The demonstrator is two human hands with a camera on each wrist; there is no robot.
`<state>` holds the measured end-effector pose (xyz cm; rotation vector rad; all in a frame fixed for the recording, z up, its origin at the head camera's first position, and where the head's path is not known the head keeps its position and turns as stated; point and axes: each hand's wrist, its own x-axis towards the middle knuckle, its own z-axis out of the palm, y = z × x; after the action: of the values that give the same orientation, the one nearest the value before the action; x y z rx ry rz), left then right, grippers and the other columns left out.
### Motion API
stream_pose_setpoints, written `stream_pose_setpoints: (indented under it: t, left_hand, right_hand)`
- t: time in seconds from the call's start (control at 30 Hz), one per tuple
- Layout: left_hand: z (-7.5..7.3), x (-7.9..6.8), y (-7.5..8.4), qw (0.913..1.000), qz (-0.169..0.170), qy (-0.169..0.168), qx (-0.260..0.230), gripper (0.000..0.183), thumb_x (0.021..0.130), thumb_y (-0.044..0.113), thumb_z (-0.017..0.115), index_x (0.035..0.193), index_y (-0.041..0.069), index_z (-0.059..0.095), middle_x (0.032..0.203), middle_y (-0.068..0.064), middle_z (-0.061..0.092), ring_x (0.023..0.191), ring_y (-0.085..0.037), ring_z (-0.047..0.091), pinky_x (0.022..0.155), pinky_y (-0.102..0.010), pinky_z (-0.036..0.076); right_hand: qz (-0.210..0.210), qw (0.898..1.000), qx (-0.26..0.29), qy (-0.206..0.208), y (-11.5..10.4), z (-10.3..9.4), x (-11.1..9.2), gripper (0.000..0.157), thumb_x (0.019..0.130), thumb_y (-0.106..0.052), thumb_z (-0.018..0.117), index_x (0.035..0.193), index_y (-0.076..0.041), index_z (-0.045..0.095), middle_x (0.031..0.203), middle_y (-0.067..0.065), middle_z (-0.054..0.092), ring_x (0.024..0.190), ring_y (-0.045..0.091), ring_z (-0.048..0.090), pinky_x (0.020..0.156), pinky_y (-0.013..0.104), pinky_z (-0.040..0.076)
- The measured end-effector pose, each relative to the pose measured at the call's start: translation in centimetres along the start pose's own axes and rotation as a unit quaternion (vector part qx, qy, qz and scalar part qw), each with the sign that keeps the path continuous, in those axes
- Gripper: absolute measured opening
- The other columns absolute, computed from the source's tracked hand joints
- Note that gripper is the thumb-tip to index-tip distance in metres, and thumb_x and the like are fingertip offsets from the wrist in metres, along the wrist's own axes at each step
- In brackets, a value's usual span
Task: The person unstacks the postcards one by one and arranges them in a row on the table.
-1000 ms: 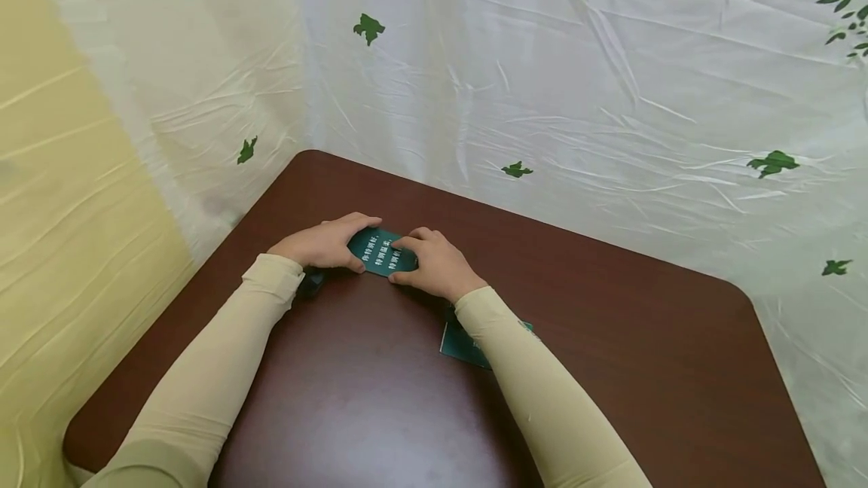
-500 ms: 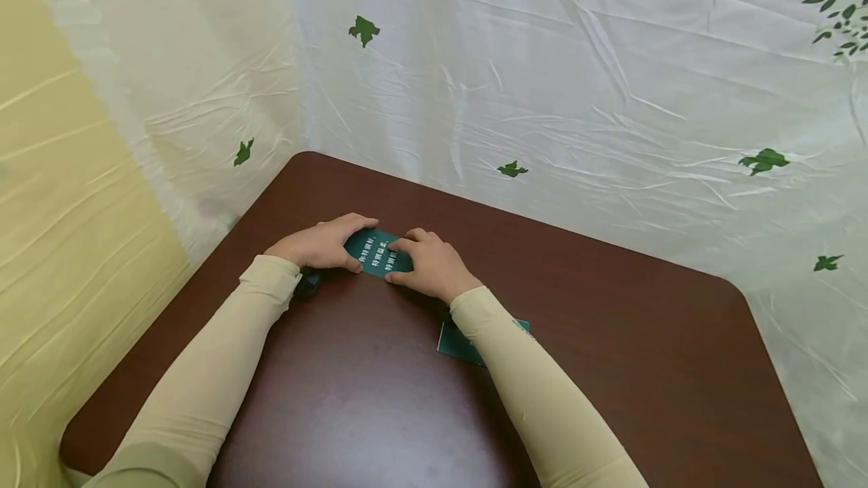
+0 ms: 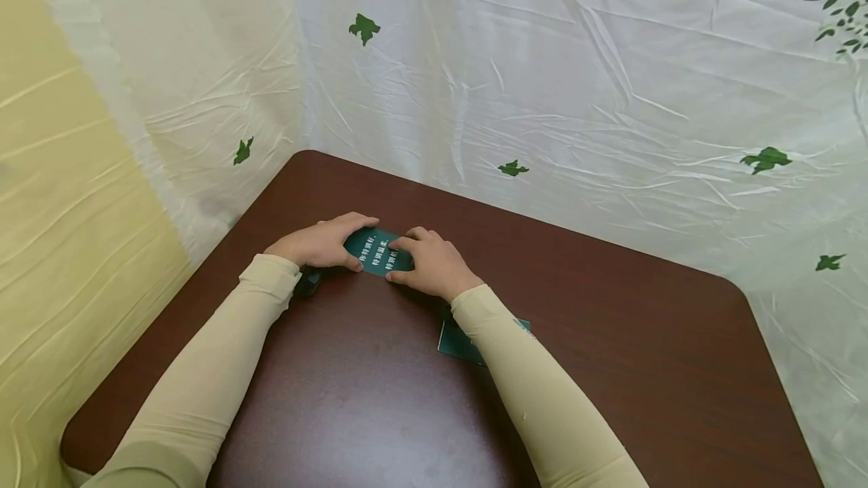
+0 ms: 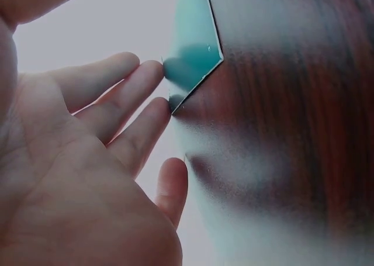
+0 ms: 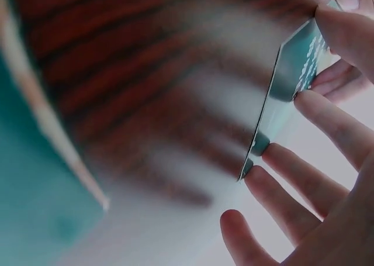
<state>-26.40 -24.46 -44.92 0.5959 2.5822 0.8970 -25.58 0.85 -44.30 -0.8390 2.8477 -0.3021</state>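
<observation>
A teal card (image 3: 377, 251) printed with white characters lies on the brown table between both hands. My left hand (image 3: 319, 243) reaches over its left end, thumb at the near edge and fingertips at the far edge. In the left wrist view, nearly straight fingers touch the card (image 4: 193, 32) around one corner. From the other side, my right hand (image 3: 437, 263) rests its index finger on the printed face, with the thumb at the near edge. The right wrist view has its extended fingertips along the card (image 5: 289, 67); the little finger stays off it.
Another teal card or booklet (image 3: 457, 345) lies partly hidden under the right forearm. Something small and black (image 3: 307, 282) shows beneath the left wrist. White curtains (image 3: 576, 96) with green leaf prints hang behind the table (image 3: 610, 322), and yellowish cloth (image 3: 81, 194) at the left.
Both hands and the card keep the same position on the table. Only the head view has shifted slightly.
</observation>
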Motion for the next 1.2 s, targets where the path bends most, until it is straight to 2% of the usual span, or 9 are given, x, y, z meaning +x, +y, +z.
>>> stream_pose_setpoints:
  t: [0.2, 0.33, 0.43, 0.53, 0.67, 0.83, 0.93, 1.03, 1.2]
  left_hand:
    - [0.0, 0.0, 0.2, 1.0, 0.005, 0.002, -0.001, 0.091, 0.094, 0.019, 0.082, 0.17, 0.012, 0.033, 0.175, -0.012, 0.034, 0.149, -0.036, 0.044, 0.122, -0.057, 0.043]
    - [0.3, 0.4, 1.4, 0.9997, 0.015, 0.018, 0.007, 0.094, 0.091, 0.023, 0.081, 0.171, 0.014, 0.032, 0.18, -0.009, 0.025, 0.163, -0.036, 0.029, 0.127, -0.071, 0.027]
    - [0.3, 0.3, 2.9, 0.9986, 0.031, 0.04, 0.016, 0.098, 0.09, 0.03, 0.08, 0.172, 0.016, 0.029, 0.182, -0.006, 0.02, 0.168, -0.034, 0.017, 0.125, -0.08, 0.015]
    - [0.8, 0.2, 4.9, 0.9968, 0.054, 0.049, 0.032, 0.1, 0.09, 0.036, 0.082, 0.173, 0.016, 0.028, 0.182, -0.006, 0.022, 0.169, -0.034, 0.016, 0.126, -0.078, 0.015]
    - [2.9, -0.1, 8.3, 0.9934, 0.092, 0.022, 0.066, 0.102, 0.091, 0.042, 0.084, 0.172, 0.015, 0.028, 0.18, -0.007, 0.027, 0.169, -0.033, 0.016, 0.129, -0.072, 0.018]
    - [6.8, -0.3, 11.5, 0.9852, 0.134, -0.028, 0.103, 0.103, 0.09, 0.051, 0.085, 0.171, 0.015, 0.032, 0.177, -0.006, 0.032, 0.169, -0.033, 0.018, 0.13, -0.067, 0.022]
    - [8.9, -0.2, 12.4, 0.9815, 0.15, -0.05, 0.108, 0.102, 0.09, 0.053, 0.085, 0.169, 0.013, 0.035, 0.175, -0.006, 0.037, 0.167, -0.033, 0.024, 0.13, -0.061, 0.025]
    - [10.3, -0.1, 12.9, 0.9787, 0.159, -0.061, 0.115, 0.102, 0.09, 0.054, 0.085, 0.169, 0.013, 0.036, 0.171, -0.005, 0.042, 0.163, -0.03, 0.031, 0.129, -0.057, 0.028]
    - [11.1, -0.1, 13.5, 0.9772, 0.159, -0.066, 0.125, 0.104, 0.088, 0.052, 0.088, 0.169, 0.012, 0.035, 0.17, -0.003, 0.045, 0.158, -0.026, 0.039, 0.125, -0.053, 0.032]
  right_hand:
    - [0.009, 0.999, 0.031, 0.008, 0.9, -0.7, -1.1, 0.075, 0.094, -0.058, 0.077, 0.158, -0.026, 0.055, 0.159, 0.007, 0.056, 0.14, 0.029, 0.055, 0.115, 0.055, 0.05]
    - [0.032, 0.998, 0.046, 0.021, 2.5, -1.3, -3.9, 0.083, 0.094, -0.06, 0.077, 0.162, -0.02, 0.05, 0.161, 0.007, 0.055, 0.147, 0.031, 0.052, 0.12, 0.058, 0.045]
    - [0.043, 0.998, 0.049, 0.028, 3.6, -1.5, -6.4, 0.086, 0.094, -0.061, 0.077, 0.162, -0.017, 0.05, 0.161, 0.008, 0.055, 0.15, 0.033, 0.05, 0.122, 0.06, 0.042]
    - [0.047, 0.997, 0.051, 0.037, 4.7, -1.4, -8.9, 0.087, 0.093, -0.061, 0.077, 0.161, -0.015, 0.05, 0.161, 0.009, 0.055, 0.151, 0.035, 0.05, 0.122, 0.062, 0.041]
    - [0.049, 0.995, 0.063, 0.052, 5.6, -1.1, -12.2, 0.088, 0.091, -0.062, 0.079, 0.161, -0.016, 0.051, 0.16, 0.008, 0.056, 0.151, 0.035, 0.049, 0.122, 0.064, 0.04]
    - [0.053, 0.993, 0.077, 0.067, 6.2, -0.7, -15.6, 0.092, 0.085, -0.061, 0.086, 0.158, -0.017, 0.054, 0.158, 0.004, 0.058, 0.149, 0.033, 0.051, 0.12, 0.063, 0.043]
    - [0.054, 0.993, 0.08, 0.064, 6.4, -0.4, -17.0, 0.096, 0.081, -0.061, 0.09, 0.158, -0.017, 0.054, 0.157, 0.003, 0.059, 0.147, 0.032, 0.053, 0.118, 0.062, 0.044]
    - [0.062, 0.993, 0.087, 0.052, 6.6, -0.2, -18.0, 0.101, 0.077, -0.06, 0.093, 0.159, -0.017, 0.053, 0.157, 0.003, 0.059, 0.147, 0.032, 0.052, 0.118, 0.062, 0.044]
    - [0.064, 0.993, 0.088, 0.045, 6.9, 0.0, -18.7, 0.1, 0.076, -0.051, 0.096, 0.16, -0.019, 0.052, 0.156, 0.002, 0.059, 0.144, 0.032, 0.053, 0.116, 0.063, 0.045]
